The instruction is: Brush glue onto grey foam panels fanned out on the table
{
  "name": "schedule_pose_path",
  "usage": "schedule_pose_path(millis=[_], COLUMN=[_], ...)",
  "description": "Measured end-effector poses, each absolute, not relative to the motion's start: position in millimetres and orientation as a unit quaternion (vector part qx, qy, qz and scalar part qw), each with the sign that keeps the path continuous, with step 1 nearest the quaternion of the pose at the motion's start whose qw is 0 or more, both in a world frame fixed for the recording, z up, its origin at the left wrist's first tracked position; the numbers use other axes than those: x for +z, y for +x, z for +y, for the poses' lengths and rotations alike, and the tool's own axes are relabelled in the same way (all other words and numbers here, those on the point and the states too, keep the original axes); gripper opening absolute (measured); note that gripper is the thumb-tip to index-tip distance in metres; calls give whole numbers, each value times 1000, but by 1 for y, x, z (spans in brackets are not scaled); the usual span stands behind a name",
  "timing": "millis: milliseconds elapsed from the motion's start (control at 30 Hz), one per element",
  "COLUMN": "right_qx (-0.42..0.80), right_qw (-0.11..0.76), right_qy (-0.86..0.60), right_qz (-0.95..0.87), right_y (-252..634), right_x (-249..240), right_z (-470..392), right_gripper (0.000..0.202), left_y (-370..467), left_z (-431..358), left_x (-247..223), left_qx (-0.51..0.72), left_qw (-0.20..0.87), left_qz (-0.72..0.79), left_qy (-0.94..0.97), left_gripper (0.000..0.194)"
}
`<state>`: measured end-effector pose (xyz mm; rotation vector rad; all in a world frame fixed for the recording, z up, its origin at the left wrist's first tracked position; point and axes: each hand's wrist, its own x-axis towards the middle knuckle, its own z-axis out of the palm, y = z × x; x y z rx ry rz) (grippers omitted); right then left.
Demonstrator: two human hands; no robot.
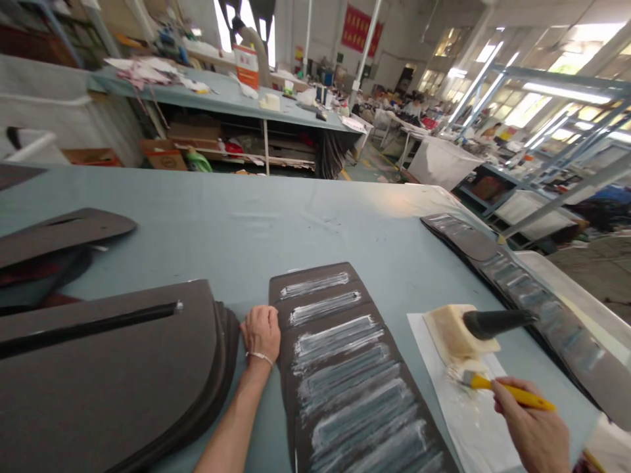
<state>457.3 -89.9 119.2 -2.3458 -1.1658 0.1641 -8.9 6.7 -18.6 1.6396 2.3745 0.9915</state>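
My right hand (535,424) grips a yellow-handled brush (517,394), its bristles in whitish paste on a white sheet (473,420). Just above the bristles, a cream block-shaped container (446,332) has a black nozzle-like piece (497,322) pointing right. My left hand (262,334), with a bracelet at the wrist, rests closed at the left edge of overlapping dark grey panels (328,309); whatever its fingers hold is too small to tell. White streaks run across these panels, with glue-like smears in their slots.
Stacked dark grey panels (148,387) lie at the left, under a slotted piece (93,226). More streaked panels (532,289) line the right side of the blue-green table (236,217). Behind stands another table (221,98), with a person (259,49) beyond it.
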Motion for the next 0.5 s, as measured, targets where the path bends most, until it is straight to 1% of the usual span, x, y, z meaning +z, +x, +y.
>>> schedule_pose_path(millis=[133,300,400,500], right_qx=[165,273,294,278], right_qw=[327,369,381,383], right_qy=[-760,-644,-599,-573], right_qz=[-536,-613,-640,-669], right_y=[369,256,208,166], right_x=[117,111,102,93], right_z=[-33,39,70,89], right_gripper=[38,30,26,20], left_y=[-10,-20,-25,-26], left_z=[13,27,28,27], left_x=[-13,-11,-13,-15], left_qx=[371,368,353,349], left_qw=[48,35,28,20], left_qz=[770,759,749,747], left_qy=[516,535,559,566], left_gripper=[23,20,19,18])
